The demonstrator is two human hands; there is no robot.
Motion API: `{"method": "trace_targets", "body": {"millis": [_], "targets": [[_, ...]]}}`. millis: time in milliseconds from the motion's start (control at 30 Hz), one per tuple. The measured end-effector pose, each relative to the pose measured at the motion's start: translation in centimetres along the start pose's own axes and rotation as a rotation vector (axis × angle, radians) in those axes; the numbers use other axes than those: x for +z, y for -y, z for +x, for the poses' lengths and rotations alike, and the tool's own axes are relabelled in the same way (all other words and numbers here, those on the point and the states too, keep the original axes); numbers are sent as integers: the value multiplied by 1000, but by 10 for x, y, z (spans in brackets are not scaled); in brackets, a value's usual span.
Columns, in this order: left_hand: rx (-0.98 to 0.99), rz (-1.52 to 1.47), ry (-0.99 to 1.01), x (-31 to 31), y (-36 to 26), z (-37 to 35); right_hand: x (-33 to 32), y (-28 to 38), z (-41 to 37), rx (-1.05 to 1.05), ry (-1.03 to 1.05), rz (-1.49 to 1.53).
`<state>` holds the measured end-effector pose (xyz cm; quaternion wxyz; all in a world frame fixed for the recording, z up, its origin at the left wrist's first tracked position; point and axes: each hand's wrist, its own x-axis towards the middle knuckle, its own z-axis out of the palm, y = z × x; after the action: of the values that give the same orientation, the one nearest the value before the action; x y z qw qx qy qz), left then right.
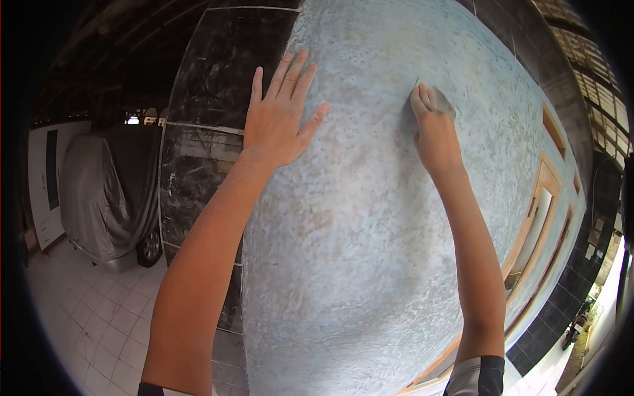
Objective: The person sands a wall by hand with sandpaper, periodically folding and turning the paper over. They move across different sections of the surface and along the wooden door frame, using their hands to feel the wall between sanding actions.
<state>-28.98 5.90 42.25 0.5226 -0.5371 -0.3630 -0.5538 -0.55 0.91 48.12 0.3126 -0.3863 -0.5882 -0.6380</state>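
My left hand [279, 112] lies flat with fingers spread, across the border between the black tiles [228, 63] and the rough blue-grey plastered wall [356, 218]. Higher on the plaster, to the right, my right hand [432, 125] is closed, its fingers bent and pressed together. A thin grey piece [444, 102] shows beside its knuckles, against the wall. Most of that piece is hidden by the hand, so I cannot make out its kind. Mottled patches and fine marks cover the plaster around both hands.
A vehicle under a grey cover [99, 191] stands at the left on a white tiled floor [99, 317], near a white cabinet [53, 178]. At the right are a wood-framed window [536, 208] and dark wall tiles [561, 303]. A slatted roof [584, 72] shows at upper right.
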Motion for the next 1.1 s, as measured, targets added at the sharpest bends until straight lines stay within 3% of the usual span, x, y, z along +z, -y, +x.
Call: {"method": "trace_targets", "body": {"millis": [67,500,567,700,800,900,1000,1100], "targets": [[0,15,-6,1,1,-2,-1,-4,16,67,22,55],[-14,9,-1,2,2,-4,-13,14,23,5,19,126],[-6,-2,-13,2,2,-2,-7,10,25,-64,-86,76],[-1,0,-19,2,2,-3,-5,14,41,58,-33,49],[-3,-10,-13,1,2,-3,-10,18,23,31,19,78],[-18,-5,-1,0,2,-3,-3,15,17,-131,-107,-14],[-18,-5,-4,0,1,-2,1,5,45,-27,-165,93],[-18,-11,-16,1,3,-4,-11,9,53,86,-49,170]]}}
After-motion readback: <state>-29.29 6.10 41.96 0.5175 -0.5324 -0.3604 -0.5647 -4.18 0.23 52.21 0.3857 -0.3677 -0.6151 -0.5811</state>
